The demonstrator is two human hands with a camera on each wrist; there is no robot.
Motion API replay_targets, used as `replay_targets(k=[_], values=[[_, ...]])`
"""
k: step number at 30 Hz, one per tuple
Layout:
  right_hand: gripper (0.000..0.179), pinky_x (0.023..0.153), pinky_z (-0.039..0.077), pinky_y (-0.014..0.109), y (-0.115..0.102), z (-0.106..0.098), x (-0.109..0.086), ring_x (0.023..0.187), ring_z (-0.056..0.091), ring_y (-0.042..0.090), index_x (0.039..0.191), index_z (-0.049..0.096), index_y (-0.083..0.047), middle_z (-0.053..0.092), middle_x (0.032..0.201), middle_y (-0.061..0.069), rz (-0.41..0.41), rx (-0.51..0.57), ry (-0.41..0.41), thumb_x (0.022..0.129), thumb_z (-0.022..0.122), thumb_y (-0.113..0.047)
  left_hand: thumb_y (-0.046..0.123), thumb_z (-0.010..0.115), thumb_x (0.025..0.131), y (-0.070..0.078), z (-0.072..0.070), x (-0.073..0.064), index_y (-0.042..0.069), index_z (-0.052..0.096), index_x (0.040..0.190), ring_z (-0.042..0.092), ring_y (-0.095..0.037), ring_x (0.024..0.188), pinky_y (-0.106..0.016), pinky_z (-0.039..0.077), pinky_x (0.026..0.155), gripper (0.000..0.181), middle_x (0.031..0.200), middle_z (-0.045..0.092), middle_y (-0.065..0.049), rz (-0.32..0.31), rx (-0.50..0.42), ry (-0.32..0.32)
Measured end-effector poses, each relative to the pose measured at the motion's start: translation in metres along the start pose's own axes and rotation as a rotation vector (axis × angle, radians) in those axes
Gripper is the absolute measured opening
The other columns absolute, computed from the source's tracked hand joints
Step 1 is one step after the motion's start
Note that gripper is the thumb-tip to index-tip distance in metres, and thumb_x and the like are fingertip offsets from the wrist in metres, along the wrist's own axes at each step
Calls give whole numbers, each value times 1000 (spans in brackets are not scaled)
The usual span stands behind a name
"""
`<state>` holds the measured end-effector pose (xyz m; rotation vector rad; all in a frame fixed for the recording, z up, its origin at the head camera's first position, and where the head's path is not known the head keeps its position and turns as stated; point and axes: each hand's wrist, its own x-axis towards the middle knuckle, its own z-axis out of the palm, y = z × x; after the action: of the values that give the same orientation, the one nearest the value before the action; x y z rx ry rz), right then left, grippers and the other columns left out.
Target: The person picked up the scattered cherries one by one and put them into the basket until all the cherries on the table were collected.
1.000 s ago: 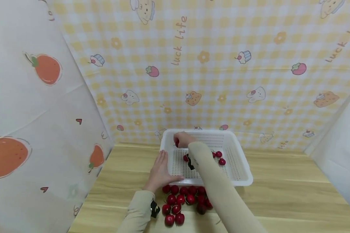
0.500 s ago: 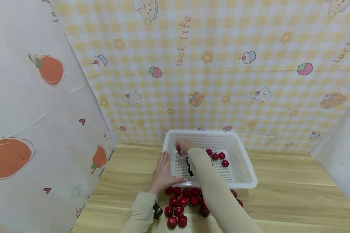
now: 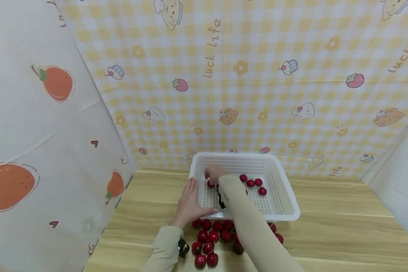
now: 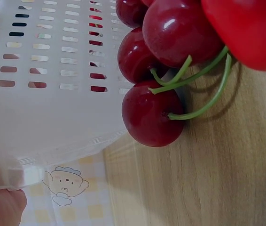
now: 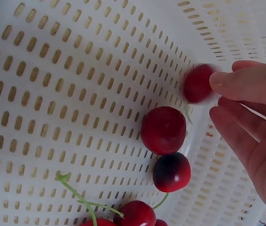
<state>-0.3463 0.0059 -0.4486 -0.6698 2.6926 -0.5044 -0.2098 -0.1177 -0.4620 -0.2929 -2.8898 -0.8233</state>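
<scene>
A white perforated plastic basket stands on the wooden table. My left hand rests at its front left corner, with fairly straight fingers along the left side and the thumb along the front rim. Inside the basket is my right hand, near the left wall. In the right wrist view its fingers are parted, and a blurred red cherry is at the thumb tip. A darker cherry and several others lie on the basket floor below. My right forearm hides part of the basket.
Several cherries with green stems lie on the table before the basket, some partly behind the right sleeve. More cherries sit in the basket's middle. A checked cloth hangs behind, a white printed one at left.
My right hand moved from the back left of the basket slightly down and toward me. The cherry it held now shows below the fingers. The left hand stays at the corner.
</scene>
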Motion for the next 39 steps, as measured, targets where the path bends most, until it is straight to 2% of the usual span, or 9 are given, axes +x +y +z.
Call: replay_targets(k=[6,10,13,18,23,28,33,36,39], values=[[31,65,50,25,6,-1,-2,85,56,17,100,64,-5,60,104,7,-9,36,-6,71,64,7,73,67,53,0,3,-1,-6,21,141,11,-30,138,-42,18,111,127,148,15,-22,-1,-20,8],[35,79,50,32,6,-13,-4,93,57,21,103,63,-3,60,109,10,-40,61,-24,71,64,9,70,69,53,1,3,-1,-6,21,141,10,-30,138,-42,17,111,126,148,14,-22,2,-6,4],[31,88,47,36,5,-26,-5,99,56,24,102,64,-1,63,106,11,-122,18,-4,72,65,6,66,72,55,1,3,-1,-7,21,140,11,-32,138,-42,17,111,124,148,15,-23,8,-1,6],[21,87,47,34,-3,-48,-15,97,58,23,99,65,-2,65,100,8,-326,-65,97,78,65,-3,64,73,55,0,-1,0,-7,20,140,12,-32,138,-43,18,111,123,148,15,-23,3,-7,24],[24,94,45,34,-32,-71,-59,106,56,24,107,62,-3,62,110,10,-471,-61,152,84,63,-10,67,72,54,-3,-3,-1,-5,20,141,11,-30,138,-44,19,110,124,148,15,-22,-27,-11,19],[28,92,46,27,-52,-76,-123,103,57,18,109,62,-6,62,110,6,-649,-139,303,83,65,-15,66,71,56,-6,-2,2,-4,20,142,11,-32,138,-46,20,110,123,148,16,-24,-3,-16,24],[30,89,46,21,-61,-52,-179,100,58,14,107,63,-7,63,108,4,-797,-190,398,80,67,-20,63,70,61,-5,-2,3,-8,22,140,13,-34,137,-44,20,110,117,147,17,-25,14,20,14],[30,91,44,18,-59,-29,-203,101,57,11,106,63,-9,63,108,2,-811,-153,384,80,68,-22,57,70,64,-2,-2,3,-12,23,138,13,-35,137,-44,21,110,112,146,17,-26,18,15,2],[28,90,44,16,-52,-7,-219,101,56,8,106,63,-11,62,108,-1,-788,-90,347,81,67,-21,58,71,61,0,0,3,-9,23,139,12,-33,137,-44,21,110,114,147,17,-24,15,-5,0]])
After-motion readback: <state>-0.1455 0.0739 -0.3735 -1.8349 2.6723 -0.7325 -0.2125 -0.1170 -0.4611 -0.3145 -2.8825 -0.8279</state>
